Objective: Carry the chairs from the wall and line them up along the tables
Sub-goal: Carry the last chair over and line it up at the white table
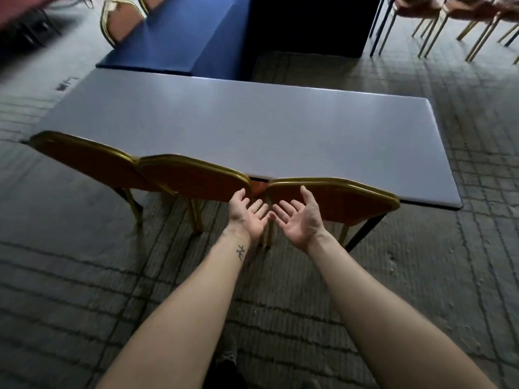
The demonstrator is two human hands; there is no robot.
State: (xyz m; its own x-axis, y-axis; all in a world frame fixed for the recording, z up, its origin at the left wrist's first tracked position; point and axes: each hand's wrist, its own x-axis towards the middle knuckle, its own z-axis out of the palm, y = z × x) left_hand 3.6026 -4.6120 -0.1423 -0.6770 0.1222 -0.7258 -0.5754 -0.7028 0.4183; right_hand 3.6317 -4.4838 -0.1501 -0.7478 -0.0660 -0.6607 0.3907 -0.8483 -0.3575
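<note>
Three gold-framed chairs with reddish-brown backs stand in a row along the near edge of a grey table [252, 122]: the left chair [84, 158], the middle chair [193, 178] and the right chair [337, 197]. Their seats are tucked under the tabletop and hidden. My left hand [250, 217] and my right hand [300, 217] are stretched out side by side, palms up and fingers spread, just in front of the gap between the middle and right chairs. Neither hand holds or touches anything.
A blue table [179, 37] butts against the grey table's far side, with two more chairs [120, 21] at its left. A dark block [309, 23] stands behind. Several chairs [460, 12] line the far right. Patterned carpet [463, 248] covers the floor around me.
</note>
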